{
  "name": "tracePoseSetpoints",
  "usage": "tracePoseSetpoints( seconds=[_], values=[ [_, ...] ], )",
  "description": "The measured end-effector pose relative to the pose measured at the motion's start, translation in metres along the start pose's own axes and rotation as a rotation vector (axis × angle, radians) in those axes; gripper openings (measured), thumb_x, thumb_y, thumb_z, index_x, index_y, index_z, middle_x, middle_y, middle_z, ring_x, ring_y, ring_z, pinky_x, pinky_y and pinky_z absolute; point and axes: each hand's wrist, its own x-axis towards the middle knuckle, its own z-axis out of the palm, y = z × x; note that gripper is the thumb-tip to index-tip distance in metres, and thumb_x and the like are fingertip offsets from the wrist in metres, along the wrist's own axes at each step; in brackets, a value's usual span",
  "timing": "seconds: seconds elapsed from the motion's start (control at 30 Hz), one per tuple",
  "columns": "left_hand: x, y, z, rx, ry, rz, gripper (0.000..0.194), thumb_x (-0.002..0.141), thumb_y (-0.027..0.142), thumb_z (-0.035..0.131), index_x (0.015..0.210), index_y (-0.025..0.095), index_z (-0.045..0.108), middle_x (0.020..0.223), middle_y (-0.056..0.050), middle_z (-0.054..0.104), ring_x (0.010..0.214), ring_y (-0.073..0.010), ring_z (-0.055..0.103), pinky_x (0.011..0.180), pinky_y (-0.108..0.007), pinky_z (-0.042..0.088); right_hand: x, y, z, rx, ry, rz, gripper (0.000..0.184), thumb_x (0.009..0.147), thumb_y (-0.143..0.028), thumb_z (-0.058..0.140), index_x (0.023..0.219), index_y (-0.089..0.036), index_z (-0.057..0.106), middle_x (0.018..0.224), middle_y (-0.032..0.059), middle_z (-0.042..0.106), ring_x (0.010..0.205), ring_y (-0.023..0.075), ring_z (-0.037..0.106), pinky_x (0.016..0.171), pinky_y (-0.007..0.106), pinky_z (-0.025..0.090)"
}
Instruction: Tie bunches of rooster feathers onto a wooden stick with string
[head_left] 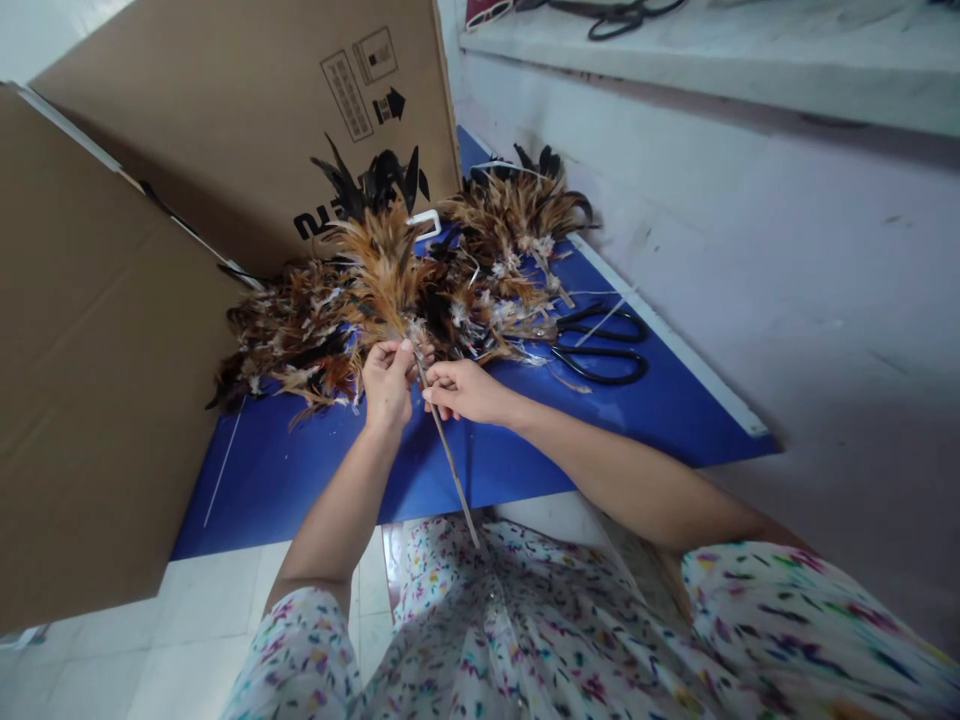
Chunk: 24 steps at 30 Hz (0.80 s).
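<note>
A feather duster [379, 270] of brown and black feathers on a thin wooden stick [452, 463] stands tilted between my hands. My left hand [387, 382] is closed around the base of the feathers where they meet the stick. My right hand [463, 390] pinches the stick just below, fingers pressed together. The stick's lower end points down toward my lap. Both hands hover over a blue mat [480, 450].
Loose brown feathers lie heaped on the mat [292, 340], with another feather bundle [517, 215] behind. Black scissors [600, 345] rest right of my hands. Large cardboard sheets [97, 350] stand at left and back. A white wall and ledge [750, 200] rise at right.
</note>
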Motion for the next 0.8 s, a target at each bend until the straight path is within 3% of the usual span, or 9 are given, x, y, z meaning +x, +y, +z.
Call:
tracePoseSetpoints(
  seconds=[0.23, 0.53, 0.8],
  values=[
    [-0.003, 0.003, 0.002, -0.009, 0.007, -0.027, 0.049, 0.059, 0.033, 0.085, 0.083, 0.019, 0.045, 0.076, 0.0, 0.07, 0.062, -0.0137, 0.069, 0.062, -0.026, 0.053, -0.001, 0.0, 0.004, 0.048, 0.002, 0.033, 0.013, 0.082, -0.015, 0.053, 0.07, -0.015, 0.049, 0.064, -0.0001, 0.063, 0.049, 0.0072, 0.058, 0.041, 0.016, 0.045],
    [-0.003, 0.008, 0.0, 0.028, -0.088, -0.151, 0.03, 0.071, 0.034, 0.076, 0.082, 0.013, 0.06, 0.078, -0.006, 0.071, 0.064, -0.0125, 0.067, 0.062, -0.025, 0.053, 0.0, 0.001, 0.005, 0.049, 0.0, 0.018, 0.014, 0.083, -0.015, 0.053, 0.07, -0.016, 0.047, 0.064, -0.0002, 0.062, 0.049, 0.0071, 0.058, 0.041, 0.016, 0.047],
    [-0.002, 0.012, -0.001, 0.067, -0.116, -0.172, 0.028, 0.073, 0.036, 0.074, 0.086, 0.013, 0.065, 0.068, -0.001, 0.066, 0.059, -0.0101, 0.061, 0.058, -0.022, 0.049, 0.001, 0.004, 0.008, 0.072, -0.008, 0.003, 0.015, 0.083, -0.013, 0.053, 0.069, -0.016, 0.047, 0.065, -0.0004, 0.062, 0.048, 0.0076, 0.058, 0.041, 0.017, 0.046]
  ],
)
